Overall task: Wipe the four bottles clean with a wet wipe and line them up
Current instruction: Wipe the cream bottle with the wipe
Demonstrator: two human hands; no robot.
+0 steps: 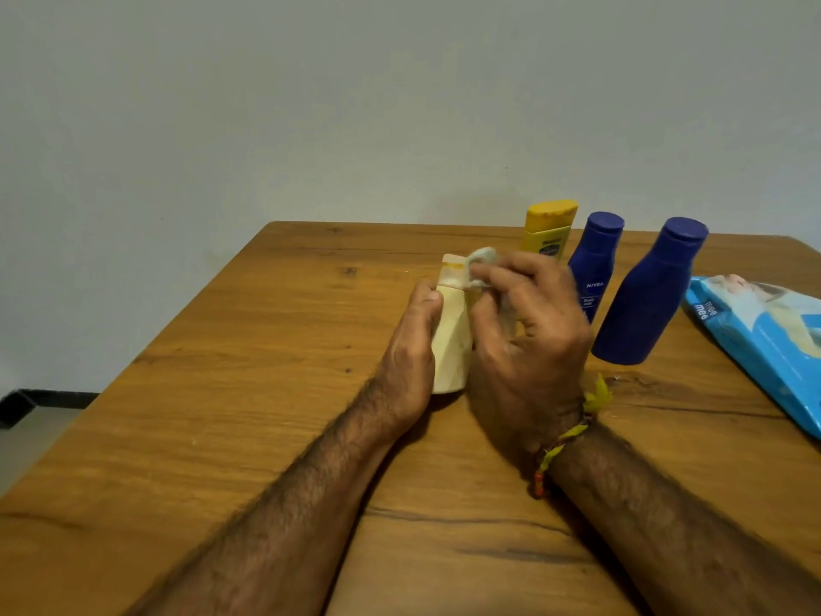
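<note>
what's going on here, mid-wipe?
Yes. A person's left hand holds a cream bottle upright on the wooden table, while the right hand rubs a wet wipe around its cap. A yellow bottle and two blue bottles stand behind and to the right. A blue wipes pack lies at the table's right edge.

A wooden table (222,393) carries a cream bottle (451,349), a yellow bottle (548,229), two blue bottles (595,255) (648,295) standing upright, and a blue wipes pack (764,340) at the right edge
</note>
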